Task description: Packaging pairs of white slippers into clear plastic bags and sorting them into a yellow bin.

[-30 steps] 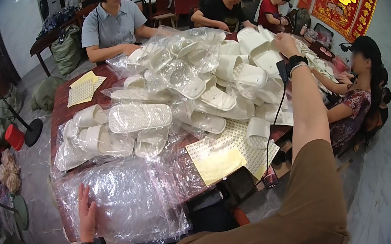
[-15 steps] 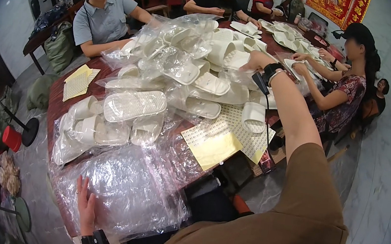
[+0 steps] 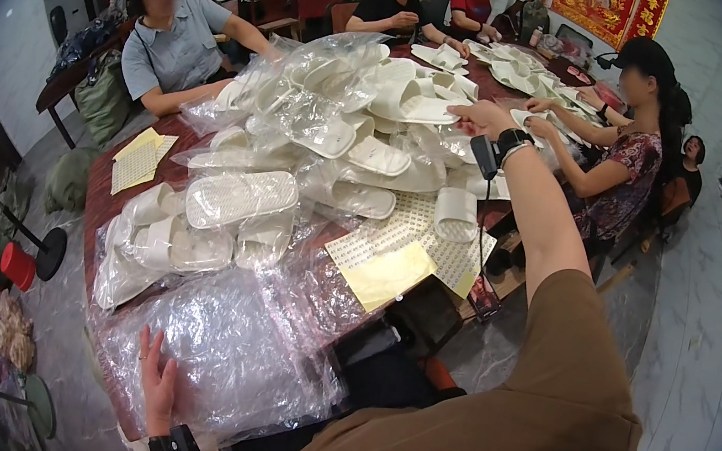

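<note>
Head view: your right hand (image 3: 484,120) was stretched over the surface (image 3: 108,207), its grip closed in what looked like a fingertip pinch on the end of a white slipper (image 3: 428,109). That slipper lay at the upper right of the pile (image 3: 327,136), among others, some of them bagged. Your left hand (image 3: 158,386) lay well apart at the near edge, its grip open, fingers spread over flat, clear bags (image 3: 233,346).

The pinch called for thumb and fingers well onto the sole, as a bare edge hold could have let the slipper twist. A low, steady pull would likely have spared its neighbours, with a light left palm to stop the slick bags sliding.

The slippers looked like moulded foam, with rounded ends, broad arched straps and open toes. A bagged slipper (image 3: 240,199) in front showed a finely textured face. The bags were thin, glossy and crinkled, catching white glare. Yellowish printed sheets (image 3: 382,273) lay flat and papery to their right.
</note>
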Demonstrator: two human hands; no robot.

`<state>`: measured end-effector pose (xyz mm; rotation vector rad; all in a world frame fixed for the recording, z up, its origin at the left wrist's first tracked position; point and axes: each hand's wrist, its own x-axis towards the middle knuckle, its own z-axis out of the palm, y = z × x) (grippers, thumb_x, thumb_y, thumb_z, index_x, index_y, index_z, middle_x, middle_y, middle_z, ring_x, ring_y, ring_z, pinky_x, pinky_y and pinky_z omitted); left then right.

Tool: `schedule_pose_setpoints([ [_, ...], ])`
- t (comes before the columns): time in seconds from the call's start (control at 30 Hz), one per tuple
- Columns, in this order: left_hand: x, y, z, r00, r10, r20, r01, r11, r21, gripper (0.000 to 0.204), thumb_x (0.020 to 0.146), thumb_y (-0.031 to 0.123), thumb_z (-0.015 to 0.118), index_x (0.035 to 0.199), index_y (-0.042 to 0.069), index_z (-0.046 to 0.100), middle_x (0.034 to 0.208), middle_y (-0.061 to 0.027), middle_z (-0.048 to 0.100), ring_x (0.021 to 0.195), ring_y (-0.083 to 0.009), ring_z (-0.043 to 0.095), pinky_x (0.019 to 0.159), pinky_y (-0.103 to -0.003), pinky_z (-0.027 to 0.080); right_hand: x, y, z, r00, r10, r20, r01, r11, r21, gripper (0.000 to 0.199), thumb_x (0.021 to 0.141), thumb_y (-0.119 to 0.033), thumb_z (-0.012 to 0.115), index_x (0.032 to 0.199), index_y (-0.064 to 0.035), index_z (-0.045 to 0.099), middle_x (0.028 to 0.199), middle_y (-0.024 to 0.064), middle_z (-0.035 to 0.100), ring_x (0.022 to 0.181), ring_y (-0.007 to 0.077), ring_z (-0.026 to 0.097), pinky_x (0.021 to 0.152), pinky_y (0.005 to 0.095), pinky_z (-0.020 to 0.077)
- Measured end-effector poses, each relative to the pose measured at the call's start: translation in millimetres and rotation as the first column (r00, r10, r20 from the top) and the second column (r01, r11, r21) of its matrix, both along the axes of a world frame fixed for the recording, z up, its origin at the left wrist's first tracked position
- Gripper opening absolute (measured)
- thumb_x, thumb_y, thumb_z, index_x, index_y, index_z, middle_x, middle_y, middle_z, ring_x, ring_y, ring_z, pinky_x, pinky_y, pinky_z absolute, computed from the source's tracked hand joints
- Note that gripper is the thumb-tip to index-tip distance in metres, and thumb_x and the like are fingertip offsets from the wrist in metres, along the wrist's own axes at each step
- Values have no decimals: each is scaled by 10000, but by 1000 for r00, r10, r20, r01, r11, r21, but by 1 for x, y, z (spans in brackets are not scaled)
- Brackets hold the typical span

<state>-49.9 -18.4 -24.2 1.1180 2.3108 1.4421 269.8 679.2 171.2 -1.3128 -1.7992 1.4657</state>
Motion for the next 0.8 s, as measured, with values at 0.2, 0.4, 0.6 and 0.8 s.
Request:
schedule_pose_setpoints([
  [0.2, 1, 8, 4, 1000, 2, 25, -1, 1000, -14, 557, 912, 275, 609, 1408, 37, 519, 1608, -146, 283, 1505, -318, 201, 1209, -444, 145, 14, 41, 58, 826, 96, -555, -243, 950, -198, 155, 912, -157, 702, 916, -55, 585, 701, 7, 568, 535, 80, 517, 434, 179, 408],
  [0.4, 6, 3, 13, 999, 34, 30, -33, 999, -37, 558, 917, 301, 602, 1396, 27, 527, 1606, -146, 286, 1506, -321, 199, 1209, -443, 151, 7, 65, 69, 690, -108, -715, 165, 986, 10, 162, 942, -187, 659, 935, -41, 592, 761, 36, 593, 582, 135, 588, 526, 241, 545],
  [0.6, -3, 7, 0, 997, 14, 73, -14, 1000, -1, 568, 916, 337, 604, 1396, 41, 535, 1600, -147, 302, 1505, -324, 205, 1206, -446, 160, 18, 90, 19, 764, -192, -616, 153, 981, -116, 473, 974, -223, 628, 1356, 17, 488, 1018, 109, 650, 916, 252, 649, 834, 330, 535],
  [0.8, 4, 3, 6, 1000, 9, -2, -9, 999, -40, 579, 921, 371, 603, 1402, 54, 536, 1596, -148, 310, 1504, -329, 207, 1203, -452, 167, -6, 23, 18, 896, 223, 385, -393, 803, 448, 1035, 824, -423, 781, 1552, -16, 168, 1433, 238, 443, 1217, 276, 542, 1022, 374, 440],
])
